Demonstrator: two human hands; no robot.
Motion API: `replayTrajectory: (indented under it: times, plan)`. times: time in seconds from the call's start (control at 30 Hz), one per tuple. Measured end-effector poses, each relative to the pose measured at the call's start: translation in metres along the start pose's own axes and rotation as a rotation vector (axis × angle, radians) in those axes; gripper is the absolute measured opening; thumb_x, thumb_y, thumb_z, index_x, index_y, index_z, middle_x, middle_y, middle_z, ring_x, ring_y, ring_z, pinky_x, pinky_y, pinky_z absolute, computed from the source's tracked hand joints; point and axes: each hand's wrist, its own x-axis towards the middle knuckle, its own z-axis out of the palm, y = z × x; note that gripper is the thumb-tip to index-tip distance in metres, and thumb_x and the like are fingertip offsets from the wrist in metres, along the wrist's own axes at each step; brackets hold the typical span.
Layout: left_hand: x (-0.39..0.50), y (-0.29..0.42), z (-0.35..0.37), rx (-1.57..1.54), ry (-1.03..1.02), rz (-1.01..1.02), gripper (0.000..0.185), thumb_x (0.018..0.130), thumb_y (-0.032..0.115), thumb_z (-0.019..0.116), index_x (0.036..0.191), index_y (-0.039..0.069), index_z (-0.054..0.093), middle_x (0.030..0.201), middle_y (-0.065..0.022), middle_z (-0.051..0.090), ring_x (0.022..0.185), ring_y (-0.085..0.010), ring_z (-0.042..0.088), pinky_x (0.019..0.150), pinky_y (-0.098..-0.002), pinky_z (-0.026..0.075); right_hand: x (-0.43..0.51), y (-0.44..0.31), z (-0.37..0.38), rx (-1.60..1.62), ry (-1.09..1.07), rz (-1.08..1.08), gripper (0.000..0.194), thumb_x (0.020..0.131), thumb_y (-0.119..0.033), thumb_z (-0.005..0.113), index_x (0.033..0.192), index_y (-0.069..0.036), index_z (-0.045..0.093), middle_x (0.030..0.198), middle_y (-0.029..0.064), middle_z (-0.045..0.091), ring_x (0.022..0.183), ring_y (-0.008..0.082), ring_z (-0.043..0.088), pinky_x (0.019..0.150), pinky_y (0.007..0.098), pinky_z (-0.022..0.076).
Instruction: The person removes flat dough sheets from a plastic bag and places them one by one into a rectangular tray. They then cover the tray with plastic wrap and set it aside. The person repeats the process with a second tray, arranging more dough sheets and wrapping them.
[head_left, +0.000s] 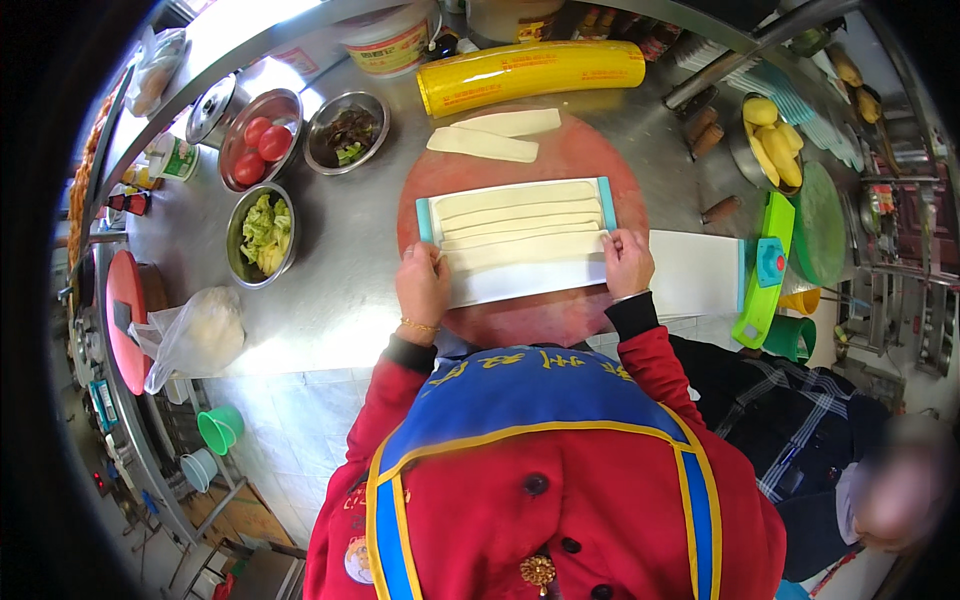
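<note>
My left hand (423, 285) and my right hand (628, 264) pinch the two ends of the nearest strip of dough (525, 252). That strip lies along a white tray (536, 283) with light blue ends. Several more pale strips of dough (517, 201) lie side by side beyond it, close together or overlapping. Beneath the tray is a round reddish chopping board (626, 176). On its far part rest two loose pieces of dough, one flat slab (484, 144) in front and another (517, 121) behind. The strip's ends are partly hidden by my fingers.
A yellow roll of wrap (532, 75) lies behind the board. At left stand metal bowls of tomatoes (262, 146), dark leaves (346, 135) and green vegetables (264, 232), plus bagged dough (210, 330). Right are another white tray (697, 270), a green slicer (769, 270), peeled potatoes (776, 146) and a person (795, 427).
</note>
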Motion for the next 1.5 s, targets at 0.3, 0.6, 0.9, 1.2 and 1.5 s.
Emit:
replayTrajectory:
  times: [0.3, 0.6, 0.9, 1.2, 1.5]
  plan:
    - [-0.005, 0.013, -0.002, 0.105, -0.051, 0.139, 0.021, 0.078, -0.001, 0.053, 0.098, 0.003, 0.051, 0.091, -0.0188, 0.055, 0.083, -0.0378, 0.055, 0.069, -0.0442, 0.047, -0.003, -0.009, -0.002, -0.132, 0.051, -0.194, 0.012, 0.081, -0.008, 0.061, 0.093, -0.009, 0.059, 0.088, 0.0079, 0.058, 0.075, 0.0305, 0.06, 0.063, 0.0407, 0.0479]
    - [0.004, 0.024, -0.009, 0.084, -0.166, 0.244, 0.012, 0.083, 0.003, 0.053, 0.096, 0.003, 0.054, 0.088, -0.0177, 0.056, 0.083, -0.0373, 0.055, 0.07, -0.0458, 0.047, -0.003, -0.019, -0.012, -0.11, -0.053, -0.263, 0.013, 0.082, -0.007, 0.059, 0.095, -0.009, 0.06, 0.092, 0.0073, 0.06, 0.076, 0.0301, 0.061, 0.063, 0.038, 0.0499]
    - [0.15, 0.006, 0.023, 0.155, 0.031, 0.362, 0.038, 0.082, 0.011, 0.063, 0.118, 0.003, 0.053, 0.108, -0.0211, 0.059, 0.101, -0.0392, 0.055, 0.087, -0.0449, 0.046, -0.002, -0.038, -0.025, 0.025, -0.007, -0.251, 0.016, 0.082, -0.006, 0.058, 0.098, -0.006, 0.06, 0.092, 0.0105, 0.06, 0.08, 0.0314, 0.061, 0.066, 0.0396, 0.0491]
    - [0.197, -0.039, 0.042, 0.195, -0.247, 0.217, 0.06, 0.067, 0.02, 0.079, 0.12, 0.01, 0.055, 0.111, -0.0203, 0.058, 0.102, -0.0395, 0.055, 0.088, -0.0446, 0.046, -0.012, -0.031, -0.028, 0.067, 0.039, -0.178, 0.017, 0.081, -0.005, 0.06, 0.097, -0.008, 0.059, 0.091, 0.0084, 0.061, 0.077, 0.0307, 0.062, 0.062, 0.039, 0.049]
    - [0.218, -0.061, 0.051, -0.05, -0.272, 0.089, 0.045, 0.069, 0.034, 0.078, 0.095, 0.002, 0.06, 0.092, -0.0191, 0.065, 0.088, -0.034, 0.063, 0.075, -0.0396, 0.05, -0.014, -0.032, -0.023, 0.062, -0.01, -0.169, 0.012, 0.08, -0.007, 0.061, 0.092, -0.009, 0.058, 0.086, 0.0065, 0.06, 0.078, 0.0278, 0.06, 0.061, 0.0369, 0.0458]
